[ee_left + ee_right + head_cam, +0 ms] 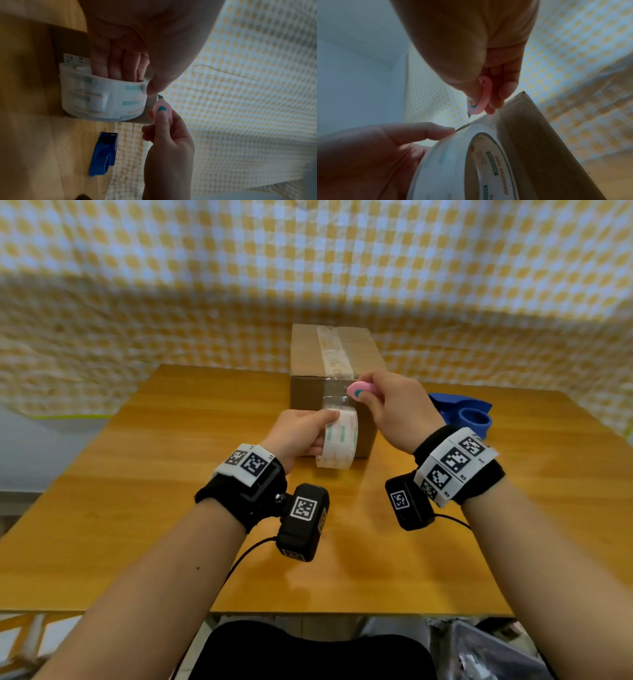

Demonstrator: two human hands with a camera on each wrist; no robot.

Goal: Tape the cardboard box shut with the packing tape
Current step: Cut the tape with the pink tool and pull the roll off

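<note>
Left hand [298,433] is wrapped round the roll of packing tape [339,440], fingers through the core and thumb on the outer wind, holding it against the near face of the cardboard box [334,361]. Right hand [390,409] is pinching a little pink cutter [359,389] just above the roll, blade out and pointing at the stretch of tape between roll and box — the thumb sits on its teal slider.

Look at the box itself: flaps down, a strip of tape [332,350] already running along the top seam and folding over the near edge, down the front. So the sealing run looks laid, I'd say; what's left is the cut to free the roll, then pressing the loose end flat on the front face.

To the right of the box a blue tape dispenser [469,416] lies unused on the wooden table [171,508] — the box sits at its far edge
</note>
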